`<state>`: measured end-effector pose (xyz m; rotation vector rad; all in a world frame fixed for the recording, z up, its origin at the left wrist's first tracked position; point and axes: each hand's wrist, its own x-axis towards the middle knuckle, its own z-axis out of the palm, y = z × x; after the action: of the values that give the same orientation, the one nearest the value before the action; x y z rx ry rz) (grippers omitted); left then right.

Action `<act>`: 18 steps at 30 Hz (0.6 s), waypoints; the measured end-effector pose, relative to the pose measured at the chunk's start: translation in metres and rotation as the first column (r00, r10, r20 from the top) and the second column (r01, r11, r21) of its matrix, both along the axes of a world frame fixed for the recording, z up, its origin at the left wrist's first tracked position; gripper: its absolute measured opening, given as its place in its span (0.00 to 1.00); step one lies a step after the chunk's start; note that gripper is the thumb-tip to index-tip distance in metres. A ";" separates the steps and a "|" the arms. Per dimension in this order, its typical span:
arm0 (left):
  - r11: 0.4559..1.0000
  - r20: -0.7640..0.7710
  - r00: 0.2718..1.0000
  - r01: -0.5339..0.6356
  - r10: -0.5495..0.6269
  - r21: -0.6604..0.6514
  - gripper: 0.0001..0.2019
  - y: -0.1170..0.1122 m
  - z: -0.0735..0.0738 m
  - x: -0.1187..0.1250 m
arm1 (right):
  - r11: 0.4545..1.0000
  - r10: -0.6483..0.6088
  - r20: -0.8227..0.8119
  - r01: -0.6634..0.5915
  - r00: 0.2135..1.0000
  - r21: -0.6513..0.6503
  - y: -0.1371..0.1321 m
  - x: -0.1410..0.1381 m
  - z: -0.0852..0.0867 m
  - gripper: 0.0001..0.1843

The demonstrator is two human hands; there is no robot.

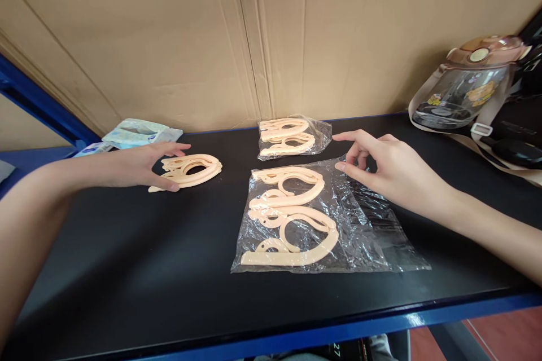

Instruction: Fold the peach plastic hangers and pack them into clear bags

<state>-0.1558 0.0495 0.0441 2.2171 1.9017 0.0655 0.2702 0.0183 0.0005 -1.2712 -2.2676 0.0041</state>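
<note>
Peach-coloured folding clothes hangers, folded up, lie on the black tabletop. At the left, my left hand [146, 166] reaches over a loose folded hanger [205, 169]; its thumb rests at the near edge and its fingers are spread toward the far edge. A clear plastic bag [359, 242] in the middle holds two hangers [311, 254] lying flat. Behind it sits a smaller clear bag [322, 138] with folded hangers [290, 144] inside. My right hand [385, 166] is open above the large bag's far right corner, index fingertip at the small bag's right edge, thumb apart from it.
Light blue soft packs [141, 132] lie at the back left. A clear drinking bottle [461, 96] with a brown lid and strap stands at the back right beside a black object [519, 124]. Cardboard [182, 39] walls the back; a blue metal edge [296, 341] runs along the front.
</note>
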 end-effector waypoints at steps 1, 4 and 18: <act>1.000 -0.003 1.000 -0.002 0.002 0.004 0.47 -0.001 0.001 0.001 | 1.000 0.005 0.000 -0.005 1.000 -0.004 0.000 0.000 0.000 0.19; 1.000 -0.051 0.999 0.005 -0.005 0.001 0.46 -0.002 0.002 0.007 | 1.000 0.021 0.005 -0.021 1.000 -0.011 0.000 -0.001 -0.001 0.19; 0.830 0.025 0.954 0.247 -0.299 0.500 0.32 -0.046 -0.009 0.114 | 0.955 0.211 0.057 -0.218 0.976 0.202 -0.018 -0.014 0.004 0.23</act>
<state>-0.0416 0.0037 0.0354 2.7265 1.6206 0.6776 0.2557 0.0005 0.0046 -0.9204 -2.3551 -0.1722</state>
